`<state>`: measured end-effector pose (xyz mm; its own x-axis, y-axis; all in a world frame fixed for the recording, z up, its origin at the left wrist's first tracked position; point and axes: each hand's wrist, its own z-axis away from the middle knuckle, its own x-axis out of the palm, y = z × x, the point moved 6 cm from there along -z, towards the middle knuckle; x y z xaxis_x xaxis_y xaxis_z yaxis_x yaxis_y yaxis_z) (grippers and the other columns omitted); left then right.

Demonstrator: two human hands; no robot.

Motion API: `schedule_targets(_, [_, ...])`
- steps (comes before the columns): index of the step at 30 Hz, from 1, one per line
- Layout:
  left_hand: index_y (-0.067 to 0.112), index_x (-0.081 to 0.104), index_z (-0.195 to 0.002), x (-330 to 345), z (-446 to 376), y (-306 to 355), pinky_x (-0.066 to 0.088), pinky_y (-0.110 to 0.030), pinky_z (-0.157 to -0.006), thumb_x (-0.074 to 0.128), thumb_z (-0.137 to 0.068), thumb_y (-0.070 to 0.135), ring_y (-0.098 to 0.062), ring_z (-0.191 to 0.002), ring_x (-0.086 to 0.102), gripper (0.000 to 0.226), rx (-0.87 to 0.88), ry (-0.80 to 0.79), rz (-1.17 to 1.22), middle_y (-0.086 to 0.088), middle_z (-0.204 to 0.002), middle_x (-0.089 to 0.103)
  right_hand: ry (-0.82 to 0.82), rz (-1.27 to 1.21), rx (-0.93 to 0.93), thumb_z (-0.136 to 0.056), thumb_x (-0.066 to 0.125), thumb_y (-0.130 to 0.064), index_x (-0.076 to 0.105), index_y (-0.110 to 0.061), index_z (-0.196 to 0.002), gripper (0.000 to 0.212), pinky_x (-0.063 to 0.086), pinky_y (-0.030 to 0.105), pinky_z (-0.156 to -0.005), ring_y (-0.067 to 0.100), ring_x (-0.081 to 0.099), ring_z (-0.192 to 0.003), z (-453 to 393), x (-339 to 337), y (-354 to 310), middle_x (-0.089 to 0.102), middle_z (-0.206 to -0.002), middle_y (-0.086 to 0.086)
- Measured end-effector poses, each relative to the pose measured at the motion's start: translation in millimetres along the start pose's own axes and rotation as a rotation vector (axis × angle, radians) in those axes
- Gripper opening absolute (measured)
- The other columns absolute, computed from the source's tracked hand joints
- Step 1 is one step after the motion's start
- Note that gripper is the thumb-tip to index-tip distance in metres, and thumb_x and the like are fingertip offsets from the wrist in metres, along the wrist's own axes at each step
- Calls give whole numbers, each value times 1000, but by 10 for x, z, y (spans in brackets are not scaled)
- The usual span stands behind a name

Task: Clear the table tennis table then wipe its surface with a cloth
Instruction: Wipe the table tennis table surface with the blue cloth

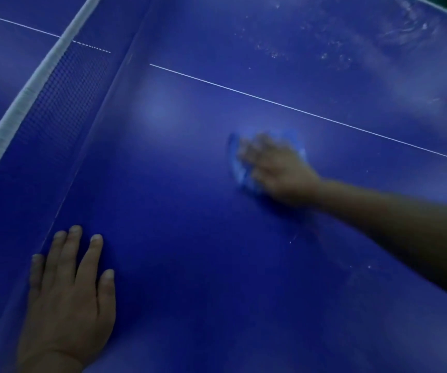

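The blue table tennis table (pixel 184 238) fills the view. My right hand (pixel 273 168) is blurred and lies on top of a light blue cloth (pixel 240 168), pressing it onto the surface just below the white centre line (pixel 297 110). The cloth shows past the fingers on the left and upper side. My left hand (pixel 69 292) lies flat on the table at the lower left, fingers spread and straight, close to the net. It holds nothing.
The net (pixel 63 84) with its white top band (pixel 28 95) runs diagonally across the upper left. Whitish dusty smears (pixel 338 49) mark the far right part of the surface. The table's far edge (pixel 443 12) shows at the top right.
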<state>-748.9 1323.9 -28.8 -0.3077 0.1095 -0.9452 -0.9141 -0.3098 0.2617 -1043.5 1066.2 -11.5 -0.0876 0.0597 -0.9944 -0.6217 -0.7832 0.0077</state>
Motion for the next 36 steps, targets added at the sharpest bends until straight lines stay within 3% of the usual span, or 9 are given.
schedule_targets(3, [7, 42, -146, 4, 3, 8, -15, -28, -120, 26, -95, 44, -17, -151, 6, 64, 5, 31, -3, -14, -160, 25, 8, -26, 619, -108, 26, -33, 23, -21, -157, 50, 21, 55, -117, 33, 13, -151, -165, -107, 1230, 12, -166, 3])
schedule_targets(5, [7, 42, -145, -3, -5, 16, -14, -29, -120, 27, -95, 42, -18, -151, 7, 64, 13, 56, -5, -16, -159, 26, 0, -75, 744, -107, 24, -38, 20, -25, -158, 52, 17, 55, -118, 29, 9, -152, -81, -91, 1382, 9, -167, -3])
schedule_targets(12, [6, 41, -146, 4, 2, -17, -14, -31, -121, 27, -96, 43, -30, -150, 14, 64, 20, 59, -18, -16, -160, 24, -31, -13, 86, -104, 24, -44, 37, -23, -153, 55, 21, 62, -115, 37, 23, -148, 1040, 147, -464, 26, -162, 4])
schedule_targets(15, [6, 41, -146, 18, -2, -17, -14, -31, -121, 27, -96, 43, -30, -150, 14, 64, 27, 61, -28, -17, -160, 25, -27, -10, -8, -103, 24, -46, 39, -24, -151, 56, 23, 62, -114, 37, 28, -147, 948, 107, -219, 29, -161, 5])
schedule_targets(21, [9, 39, -148, -34, 16, 8, -13, -30, -121, 22, -97, 45, -27, -151, 12, 65, 15, 103, -20, -14, -161, 24, 56, -152, 822, -101, 21, -46, 21, -32, -156, 57, 11, 60, -118, 26, 10, -152, 161, -43, 1419, 12, -166, -7])
schedule_targets(28, [10, 34, -152, -81, 47, 55, -17, -27, -118, 16, -95, 50, -22, -152, 4, 72, 25, 126, -1, -11, -164, 17, 29, -57, 232, -95, 28, -42, 43, -19, -149, 60, 29, 70, -106, 44, 32, -143, 1157, 40, -534, 36, -158, 9])
schedule_targets(32, [11, 32, -153, -56, 58, 49, -4, -42, -122, 17, -94, 49, -22, -152, 4, 72, 2, 125, -22, -11, -164, 16, -82, -102, -252, -102, 33, -47, 32, -33, -153, 53, 12, 65, -116, 36, 17, -151, 2256, 252, -1673, 21, -164, -3])
schedule_targets(34, [11, 29, -154, -48, 62, 50, -1, -45, -123, 17, -95, 49, -24, -152, 4, 71, -7, 122, -55, -11, -164, 15, -87, -75, -242, -100, 32, -45, 40, -30, -151, 53, 18, 63, -115, 38, 26, -147, 2114, 186, -1381, 30, -161, 1])
schedule_targets(36, [12, 25, -155, -54, 51, 64, 2, -49, -122, 19, -99, 48, -25, -152, 4, 67, -6, 111, -105, -11, -165, 13, -27, -32, 32, -98, 27, -44, 35, -25, -152, 57, 25, 64, -111, 40, 29, -146, 1680, 115, -748, 31, -160, 5])
